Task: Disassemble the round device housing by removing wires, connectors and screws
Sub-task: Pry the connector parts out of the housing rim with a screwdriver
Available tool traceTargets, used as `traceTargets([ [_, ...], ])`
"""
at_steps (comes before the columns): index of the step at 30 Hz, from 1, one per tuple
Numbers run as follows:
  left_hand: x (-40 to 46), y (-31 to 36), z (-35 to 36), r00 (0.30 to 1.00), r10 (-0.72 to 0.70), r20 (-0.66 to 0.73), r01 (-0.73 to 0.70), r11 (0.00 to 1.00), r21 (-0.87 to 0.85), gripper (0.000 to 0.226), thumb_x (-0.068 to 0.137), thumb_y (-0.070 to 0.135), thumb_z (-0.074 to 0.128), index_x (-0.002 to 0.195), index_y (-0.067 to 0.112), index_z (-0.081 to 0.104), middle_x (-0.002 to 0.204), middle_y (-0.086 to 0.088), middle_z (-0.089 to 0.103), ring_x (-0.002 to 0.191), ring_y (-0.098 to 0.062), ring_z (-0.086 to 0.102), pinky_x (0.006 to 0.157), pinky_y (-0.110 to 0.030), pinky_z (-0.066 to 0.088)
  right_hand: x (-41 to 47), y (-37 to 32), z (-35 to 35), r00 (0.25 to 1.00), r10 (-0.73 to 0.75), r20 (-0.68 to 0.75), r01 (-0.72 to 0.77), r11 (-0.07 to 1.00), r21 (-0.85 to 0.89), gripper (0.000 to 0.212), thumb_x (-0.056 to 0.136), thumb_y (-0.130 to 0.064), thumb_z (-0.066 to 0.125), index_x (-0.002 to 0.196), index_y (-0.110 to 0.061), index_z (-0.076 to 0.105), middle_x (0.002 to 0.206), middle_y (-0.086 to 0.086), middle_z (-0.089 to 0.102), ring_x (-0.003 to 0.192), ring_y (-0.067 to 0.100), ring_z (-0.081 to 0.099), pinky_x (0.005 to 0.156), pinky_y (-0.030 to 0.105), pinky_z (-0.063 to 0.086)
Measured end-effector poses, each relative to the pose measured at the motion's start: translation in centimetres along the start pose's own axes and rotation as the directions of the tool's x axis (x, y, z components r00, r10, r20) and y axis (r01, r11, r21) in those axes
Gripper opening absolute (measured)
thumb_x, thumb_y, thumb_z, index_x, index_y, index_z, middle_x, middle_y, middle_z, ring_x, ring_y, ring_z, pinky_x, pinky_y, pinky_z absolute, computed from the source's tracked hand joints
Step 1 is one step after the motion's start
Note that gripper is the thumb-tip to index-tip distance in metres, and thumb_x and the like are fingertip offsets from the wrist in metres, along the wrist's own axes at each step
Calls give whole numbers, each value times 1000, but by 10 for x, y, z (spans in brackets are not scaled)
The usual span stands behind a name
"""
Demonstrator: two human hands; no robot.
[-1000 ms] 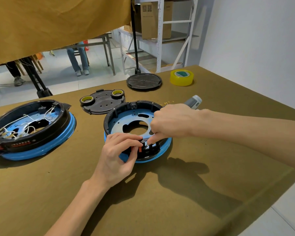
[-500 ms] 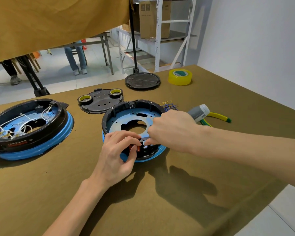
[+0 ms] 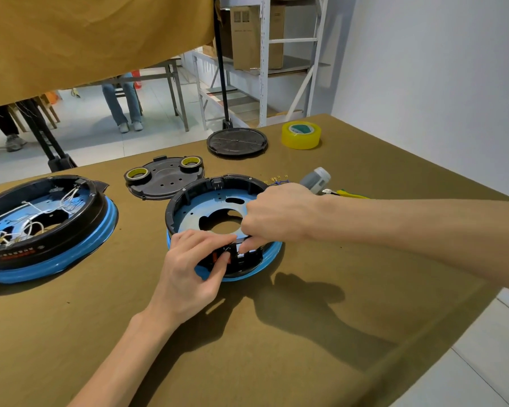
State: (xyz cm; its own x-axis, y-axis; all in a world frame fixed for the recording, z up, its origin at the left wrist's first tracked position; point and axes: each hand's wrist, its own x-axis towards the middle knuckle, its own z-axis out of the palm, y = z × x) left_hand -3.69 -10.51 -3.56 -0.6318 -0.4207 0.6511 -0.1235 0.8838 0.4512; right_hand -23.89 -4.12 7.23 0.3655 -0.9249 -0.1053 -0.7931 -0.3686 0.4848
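An ochre cloth-covered tabletop (image 3: 276,362) fills the lower frame beneath a plain white wall (image 3: 438,83) at right. At upper centre stands a white metal shelving rack (image 3: 263,54) holding a brown cardboard box (image 3: 244,36); a pale tiled floor (image 3: 94,130) and a grey metal table (image 3: 171,83) lie behind.

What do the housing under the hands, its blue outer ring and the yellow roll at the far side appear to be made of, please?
The housing wall looks like matte black moulded plastic, with ribs and tabs. Its blue floor plate may be painted or film-covered metal; punched holes suggest that. The blue outer ring shines, probably glossy plastic or rubber. The yellow roll is translucent adhesive tape.
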Motion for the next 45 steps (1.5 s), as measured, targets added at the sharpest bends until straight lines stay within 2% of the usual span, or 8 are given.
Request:
traceTargets([
  [6, 0, -4, -2, 999, 34, 18, -34, 999, -2, 29, 92, 25, 64, 119, 24, 76, 117, 14, 71, 113, -7, 62, 97, -35, 46, 9, 7, 6, 992, -126, -29, 127, 992, 18, 56, 101, -65, 36, 74, -18, 50, 58, -8, 39, 46, 9, 38, 39, 22, 25],
  [11, -1, -4, 0, 1000, 14, -7, -15, 1000, -7, 28, 91, 24, 65, 116, 24, 77, 116, 13, 71, 112, -9, 63, 98, -30, 44, 5, 7, 27, 989, -92, -116, 99, 994, 55, 58, 100, -67, 34, 79, -20, 60, 62, -8, 48, 53, 17, 53, 39, 23, 28],
  [19, -1, -3, 3, 999, -11, -31, 10, 1000, -24, 27, 92, 26, 64, 116, 25, 76, 116, 14, 71, 112, -7, 62, 98, -27, 42, -4, 2, 39, 980, -2, -198, 39, 982, 186, 57, 96, -71, 34, 76, -21, 54, 72, -8, 53, 52, 12, 41, 40, 28, 32],
  [26, -3, -1, 4, 998, -31, -53, 29, 999, -37, 27, 91, 26, 64, 115, 25, 77, 115, 13, 72, 113, -8, 62, 100, -29, 41, -49, -6, 64, 862, 286, -418, -114, 913, 391, 61, 95, -69, 45, 123, -18, 61, 115, 0, 57, 53, 16, 49, 46, 30, 45],
  [30, -3, 2, 6, 996, -50, -76, 47, 998, -40, 26, 91, 26, 64, 113, 23, 78, 113, 12, 72, 112, -9, 61, 100, -28, 42, -80, -21, 85, 767, 490, -414, -216, 805, 552, 54, 91, -71, 52, 105, -19, 48, 76, -20, 44, 45, 1, 35, 43, 16, 25],
  [34, -4, 3, 7, 995, -61, -84, 58, 998, -39, 26, 92, 27, 62, 113, 23, 77, 113, 12, 71, 114, -6, 60, 101, -28, 41, -87, -33, 106, 858, 489, -154, -314, 739, 596, 53, 86, -82, 33, 99, -31, 33, 68, -18, 44, 56, -2, 44, 54, 20, 29],
  [40, -4, 3, 8, 995, -57, -79, 55, 998, -31, 26, 92, 27, 62, 113, 24, 77, 114, 14, 70, 115, -5, 58, 102, -27, 40, -75, -25, 106, 859, 481, -177, -201, 634, 747, 31, 100, -61, 43, 104, -30, 40, 95, -16, 47, 88, 4, 49, 70, 15, 41],
  [45, -4, 1, 8, 995, -72, -71, 69, 997, -37, 26, 93, 30, 62, 114, 25, 77, 114, 15, 70, 115, -5, 59, 102, -23, 39, -63, -44, 93, 764, 488, -421, -111, 743, 660, 20, 100, -31, 59, 91, -14, 56, 91, -2, 54, 79, 12, 46, 71, 24, 43],
])
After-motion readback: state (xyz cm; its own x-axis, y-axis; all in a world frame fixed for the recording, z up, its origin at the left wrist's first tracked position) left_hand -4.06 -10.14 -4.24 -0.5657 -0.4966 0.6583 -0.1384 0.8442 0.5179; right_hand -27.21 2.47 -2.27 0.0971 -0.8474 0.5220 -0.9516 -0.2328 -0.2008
